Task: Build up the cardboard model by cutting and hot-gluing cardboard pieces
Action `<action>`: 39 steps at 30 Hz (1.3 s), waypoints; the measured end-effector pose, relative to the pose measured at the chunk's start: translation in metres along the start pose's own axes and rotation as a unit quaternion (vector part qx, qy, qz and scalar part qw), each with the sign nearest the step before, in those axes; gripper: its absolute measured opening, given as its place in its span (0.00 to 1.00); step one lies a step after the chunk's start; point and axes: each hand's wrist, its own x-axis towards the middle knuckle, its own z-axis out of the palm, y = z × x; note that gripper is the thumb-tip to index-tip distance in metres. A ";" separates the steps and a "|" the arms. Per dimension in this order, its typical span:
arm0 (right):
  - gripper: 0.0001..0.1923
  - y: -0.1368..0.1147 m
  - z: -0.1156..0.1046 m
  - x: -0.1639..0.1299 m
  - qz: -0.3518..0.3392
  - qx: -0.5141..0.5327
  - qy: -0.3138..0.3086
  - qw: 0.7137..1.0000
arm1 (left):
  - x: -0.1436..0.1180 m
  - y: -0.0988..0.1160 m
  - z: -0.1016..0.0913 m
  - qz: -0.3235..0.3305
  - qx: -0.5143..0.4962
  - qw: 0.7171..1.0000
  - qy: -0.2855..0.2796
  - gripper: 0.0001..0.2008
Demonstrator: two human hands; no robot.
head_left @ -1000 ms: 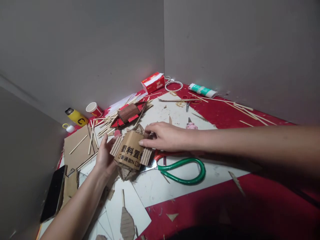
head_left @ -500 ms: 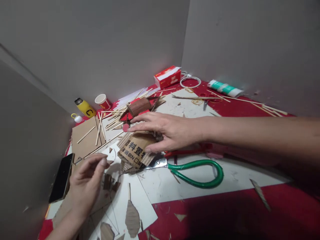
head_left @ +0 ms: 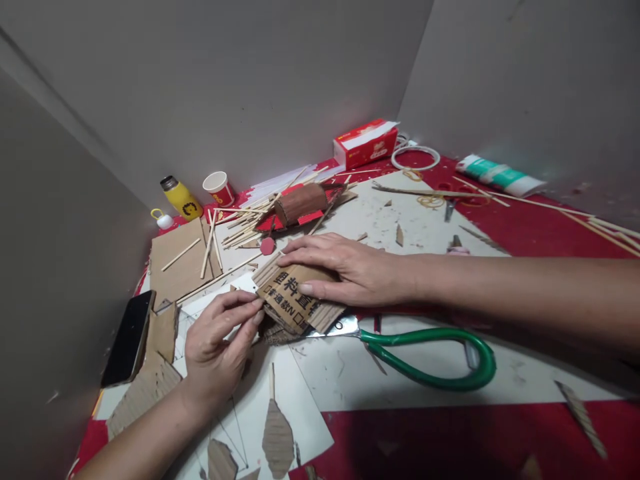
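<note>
A piece of corrugated cardboard (head_left: 290,290) with black printed characters lies over the blades of green-handled scissors (head_left: 430,357). My right hand (head_left: 345,270) rests on top of it, fingers draped over its far side and thumb on the print. At its left corner my left hand (head_left: 225,333) pinches the edge between thumb and fingertips. Just beyond the cardboard lies a small round red disc (head_left: 267,246). Behind that stands a small cardboard boat (head_left: 300,205) with a brown curved roof. Nearer me lies a paddle-shaped cardboard piece (head_left: 278,437) on a stick.
At the left are a phone (head_left: 129,339) and a brown cardboard sheet (head_left: 175,257). Along the back stand a yellow bottle (head_left: 181,199), a paper cup (head_left: 219,189) and a red tissue pack (head_left: 367,145). A tape roll (head_left: 415,159) and a green-and-white tube (head_left: 500,175) lie right.
My left hand has moved right and up to the cardboard and now pinches its corner. My right hand stays on it. The view has shifted slightly.
</note>
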 end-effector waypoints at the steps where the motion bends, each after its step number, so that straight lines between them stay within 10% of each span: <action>1: 0.23 0.000 0.001 0.000 0.005 0.000 0.002 1.000 | 0.000 0.000 0.000 0.004 0.000 1.000 0.002 0.17; 39: 0.26 0.004 0.011 -0.004 0.025 0.000 0.052 0.998 | -0.002 -0.003 0.010 0.109 0.088 0.990 0.024 0.21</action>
